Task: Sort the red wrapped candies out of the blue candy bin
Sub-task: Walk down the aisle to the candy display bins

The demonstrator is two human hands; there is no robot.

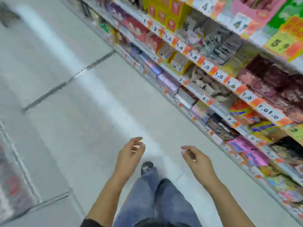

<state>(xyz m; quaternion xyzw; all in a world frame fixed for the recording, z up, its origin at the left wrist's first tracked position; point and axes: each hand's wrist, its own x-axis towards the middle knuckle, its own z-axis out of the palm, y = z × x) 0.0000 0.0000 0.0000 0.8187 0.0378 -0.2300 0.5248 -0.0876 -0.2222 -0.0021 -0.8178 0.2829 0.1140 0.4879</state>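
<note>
Hands hang over the pale floor (65,112): left hand (131,153) at 6 o'clock, right hand (195,158) at 5, both loosely curled, holding nothing. Shelves (205,66) from 12 to 4 o'clock hold blurred packets; no blue candy bin can be made out.

Single head view, worn high, tilted forward and down along a shop aisle. Frame rolled, so the shelves (213,66) run diagonally across the upper right, close by. Floor (68,112) fills the left and centre. Both hands (131,153) and legs (155,194) enter from the bottom edge, nearest the lens. Motion blur throughout.
</note>
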